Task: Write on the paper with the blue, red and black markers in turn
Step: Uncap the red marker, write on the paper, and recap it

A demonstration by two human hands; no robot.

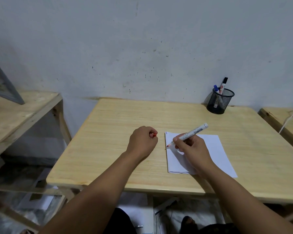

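Observation:
A white sheet of paper (215, 149) lies on the wooden table (118, 132), right of centre. My right hand (191, 148) grips the uncapped red marker (191, 132), its red tip touching or just above the paper's left edge. A short blue mark (166, 132) shows at the paper's top left corner. My left hand (143, 141) rests as a fist on the table left of the paper, closed on the red cap (154, 135), which peeks out between the fingers. The blue marker (216, 89) and black marker (223, 85) stand in a black mesh cup (219, 103) at the back right.
A wooden shelf (15, 114) stands to the left with a grey frame leaning on it. Another wooden surface (284, 119) with a white cable sits at the right edge. The wall runs right behind the table.

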